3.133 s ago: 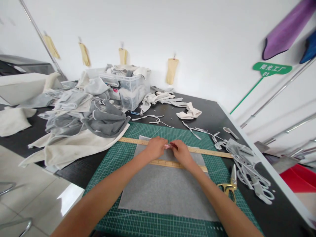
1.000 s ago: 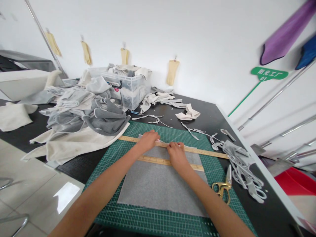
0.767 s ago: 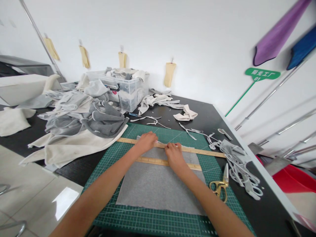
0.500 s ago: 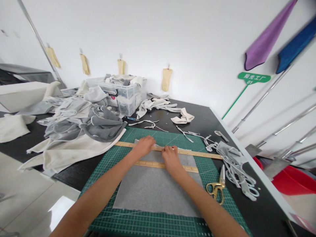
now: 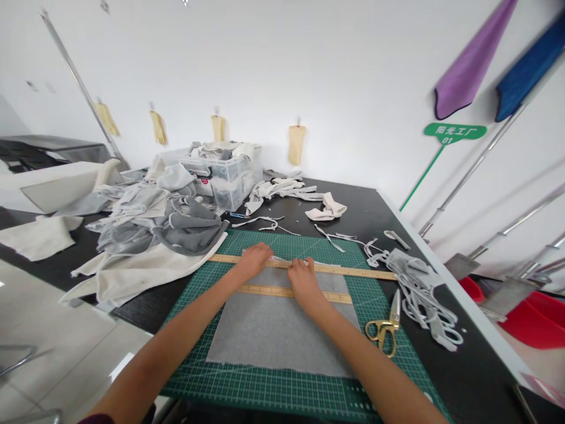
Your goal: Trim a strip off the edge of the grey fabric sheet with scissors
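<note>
A grey cloth [image 5: 282,338] lies flat on a green cutting mat [image 5: 265,388]. Two wooden rulers cross it: a long ruler [image 5: 362,272] near its far edge, and a shorter ruler [image 5: 265,290] closer to me. My left hand [image 5: 256,260] is closed at the cloth's far edge, over the long ruler. To its right, my right hand [image 5: 302,275] has its fingers curled at the same edge, against the long ruler. The fingertips of both are partly hidden. Gold-handled scissors [image 5: 385,330] rest on the mat to the right of the cloth.
Left of the mat spreads a heap of grey and white fabric pieces [image 5: 145,218]. Behind it stands a clear plastic bin [image 5: 232,185] full of cloth. Scrap strips [image 5: 424,288] lie to the right, and a white scrap [image 5: 326,207] at the back of the black table [image 5: 362,200].
The camera view has shifted slightly. Both hands stay at the cloth's far edge by the long ruler, with only slight finger movement. The rulers, cloth and scissors keep their arrangement.
</note>
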The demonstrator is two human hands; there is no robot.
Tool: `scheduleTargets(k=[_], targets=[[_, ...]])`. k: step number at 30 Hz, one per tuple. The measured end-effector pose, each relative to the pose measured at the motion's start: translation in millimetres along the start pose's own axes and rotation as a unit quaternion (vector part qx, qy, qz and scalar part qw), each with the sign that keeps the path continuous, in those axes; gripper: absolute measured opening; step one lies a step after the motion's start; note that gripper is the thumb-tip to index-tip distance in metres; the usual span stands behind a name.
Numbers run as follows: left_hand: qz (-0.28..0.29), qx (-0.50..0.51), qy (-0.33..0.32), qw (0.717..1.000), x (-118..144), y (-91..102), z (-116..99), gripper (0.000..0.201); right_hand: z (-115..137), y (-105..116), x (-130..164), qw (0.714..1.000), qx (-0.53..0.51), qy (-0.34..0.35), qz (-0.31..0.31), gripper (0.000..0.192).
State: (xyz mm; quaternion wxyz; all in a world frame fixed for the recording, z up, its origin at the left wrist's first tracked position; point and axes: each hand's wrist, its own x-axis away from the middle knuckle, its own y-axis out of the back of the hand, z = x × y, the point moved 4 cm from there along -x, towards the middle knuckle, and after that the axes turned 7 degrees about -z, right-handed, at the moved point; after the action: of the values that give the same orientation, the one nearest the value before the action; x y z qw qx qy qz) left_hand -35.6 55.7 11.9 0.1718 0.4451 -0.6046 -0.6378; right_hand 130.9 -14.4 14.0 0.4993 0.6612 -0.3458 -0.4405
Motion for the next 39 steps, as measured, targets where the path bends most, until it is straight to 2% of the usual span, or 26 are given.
scheduleTargets(k=[12, 24, 28, 33, 36, 39], targets=[[0.026, -0.037, 0.018, 0.999, 27, 23.3, 47, 0.024, 0, -2, 1, 1.000, -0.009, 0.003, -0.014, 0.035], [0.010, -0.061, 0.031, 0.998, 51, 43.4, 76, 0.022, 0, -2, 0, 1.000, -0.010, 0.004, -0.017, 0.034], [-0.016, -0.067, 0.040, 0.997, 62, 52.3, 80, 0.023, -1, -4, 0, 1.000, -0.013, 0.004, -0.019, 0.034], [-0.067, -0.054, 0.062, 0.994, 75, 62.1, 76, 0.033, -5, -6, -1, 0.999, -0.028, 0.002, -0.023, 0.033], [-0.098, -0.024, 0.077, 0.992, 71, 61.5, 67, 0.028, -14, -7, -3, 0.999, -0.037, -0.014, -0.029, 0.032], [-0.128, 0.029, 0.089, 0.987, 52, 52.2, 53, 0.023, -28, -7, -5, 0.998, -0.036, -0.034, -0.035, 0.029]])
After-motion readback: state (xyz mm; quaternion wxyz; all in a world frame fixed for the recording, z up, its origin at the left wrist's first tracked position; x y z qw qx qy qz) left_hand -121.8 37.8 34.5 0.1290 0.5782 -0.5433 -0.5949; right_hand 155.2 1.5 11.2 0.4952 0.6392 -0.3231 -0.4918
